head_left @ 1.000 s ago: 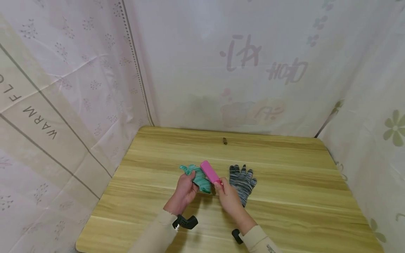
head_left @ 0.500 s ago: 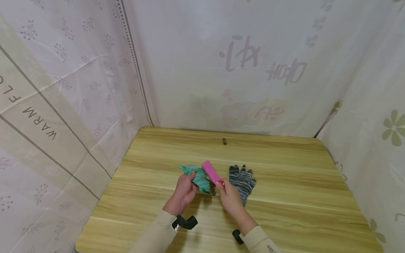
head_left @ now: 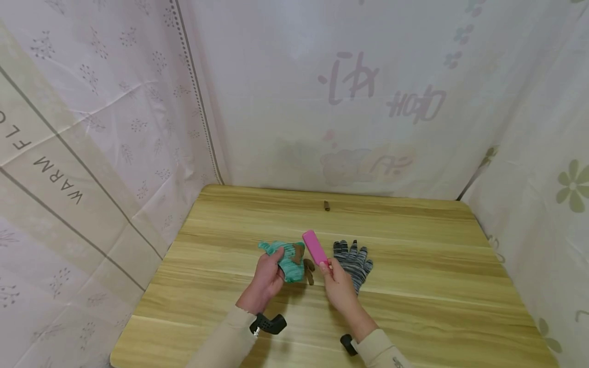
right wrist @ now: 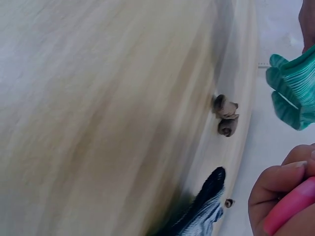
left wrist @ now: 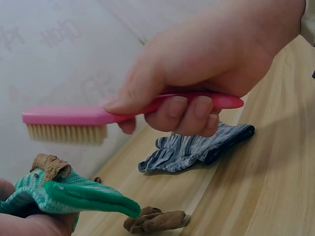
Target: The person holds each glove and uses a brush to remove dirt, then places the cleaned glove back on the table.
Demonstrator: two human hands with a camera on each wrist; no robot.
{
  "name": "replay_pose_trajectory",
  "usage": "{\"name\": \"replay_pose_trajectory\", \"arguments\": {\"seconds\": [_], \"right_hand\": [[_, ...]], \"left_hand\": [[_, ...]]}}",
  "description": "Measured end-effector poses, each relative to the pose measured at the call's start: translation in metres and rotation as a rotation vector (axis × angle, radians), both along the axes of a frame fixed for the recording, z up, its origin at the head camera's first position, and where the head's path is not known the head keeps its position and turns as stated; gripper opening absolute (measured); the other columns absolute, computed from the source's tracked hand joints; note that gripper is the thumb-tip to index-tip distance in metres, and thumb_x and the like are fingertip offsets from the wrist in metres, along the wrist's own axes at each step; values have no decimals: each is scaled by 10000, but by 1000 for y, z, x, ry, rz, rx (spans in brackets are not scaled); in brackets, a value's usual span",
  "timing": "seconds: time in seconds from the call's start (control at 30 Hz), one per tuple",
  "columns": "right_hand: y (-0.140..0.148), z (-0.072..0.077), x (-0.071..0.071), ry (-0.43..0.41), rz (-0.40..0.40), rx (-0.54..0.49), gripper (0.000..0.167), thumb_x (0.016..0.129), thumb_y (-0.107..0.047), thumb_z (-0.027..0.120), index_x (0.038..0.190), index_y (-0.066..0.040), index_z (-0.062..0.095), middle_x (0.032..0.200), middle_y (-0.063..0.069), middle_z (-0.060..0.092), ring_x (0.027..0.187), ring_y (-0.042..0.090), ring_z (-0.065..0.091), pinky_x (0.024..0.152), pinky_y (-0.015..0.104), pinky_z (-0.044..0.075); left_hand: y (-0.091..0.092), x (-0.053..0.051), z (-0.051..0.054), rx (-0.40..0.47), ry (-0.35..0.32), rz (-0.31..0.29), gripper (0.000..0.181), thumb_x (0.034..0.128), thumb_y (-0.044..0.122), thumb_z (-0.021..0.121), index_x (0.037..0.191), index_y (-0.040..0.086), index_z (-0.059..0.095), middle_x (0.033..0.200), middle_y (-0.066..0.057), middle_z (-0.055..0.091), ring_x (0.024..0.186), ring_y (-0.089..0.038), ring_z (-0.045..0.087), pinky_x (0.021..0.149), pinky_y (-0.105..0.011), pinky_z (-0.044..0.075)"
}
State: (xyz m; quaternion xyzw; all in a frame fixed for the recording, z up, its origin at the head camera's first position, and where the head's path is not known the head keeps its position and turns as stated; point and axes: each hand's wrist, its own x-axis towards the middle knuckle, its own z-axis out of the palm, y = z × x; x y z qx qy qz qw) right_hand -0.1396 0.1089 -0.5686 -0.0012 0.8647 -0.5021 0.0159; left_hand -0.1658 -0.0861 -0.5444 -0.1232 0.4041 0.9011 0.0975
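Note:
My left hand (head_left: 266, 278) holds a green striped knit glove (head_left: 291, 271) above the table, thumb on top. A brown, curled clump (left wrist: 51, 167), perhaps mud or clay, lies on the glove. My right hand (head_left: 340, 289) grips the handle of a pink brush (head_left: 315, 247). In the left wrist view its pale bristles (left wrist: 66, 133) face down, above and apart from the glove and clump. More brown curled pieces (left wrist: 155, 220) lie on the table beside the green glove. A grey-and-black striped glove (head_left: 353, 263) lies flat beyond my right hand, which partly covers its cuff.
A small brown piece (head_left: 326, 206) sits near the back edge of the wood-grain table (head_left: 414, 245). Patterned curtains (head_left: 294, 102) hang behind and at both sides of it. Black straps with camera mounts (head_left: 269, 323) are on my wrists.
The brush has moved off the green glove, up and to the right with my right hand. The brown clump on the glove now shows. My left hand has hardly moved.

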Motion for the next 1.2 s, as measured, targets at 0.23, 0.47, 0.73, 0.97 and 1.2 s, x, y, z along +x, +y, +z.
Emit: {"name": "replay_pose_trajectory", "arguments": {"seconds": [0.23,0.47,0.73,0.97,1.2], "right_hand": [[-10,14,3,0,24,-57,300,1077,-368,477,1184,-111,588,659,-11,442,551,128,362,512,255,321],[-25,23,9,60,80,-103,349,1070,-399,483,1166,-79,585,631,-39,432,523,78,359,487,243,322],[-25,13,9,41,62,-30,306,1069,-382,493,1145,-103,592,654,-24,441,547,105,371,497,252,326],[-14,7,5,25,54,-20,258,1071,-349,499,1138,-113,580,863,105,646,620,133,431,539,255,366],[-8,7,3,29,28,25,220,1066,-329,517,1134,-132,589,701,34,551,551,132,400,506,270,337]], "left_hand": [[6,0,-1,1,15,27,103,1049,89,533,969,30,558,901,32,676,870,-60,675,806,-232,586],[11,2,0,-42,40,-14,143,1070,130,500,1131,1,491,1031,3,648,1020,-86,671,937,-285,566],[9,2,-1,-90,49,-57,311,1108,201,400,1344,5,351,1172,-15,601,1093,-91,642,967,-285,546],[7,-1,0,-91,45,-63,226,1113,186,370,1283,42,330,1089,-13,585,1006,-98,640,883,-269,562],[7,0,1,-79,46,-67,276,1111,193,379,1321,27,312,1072,-19,572,978,-93,634,859,-251,565]]}}
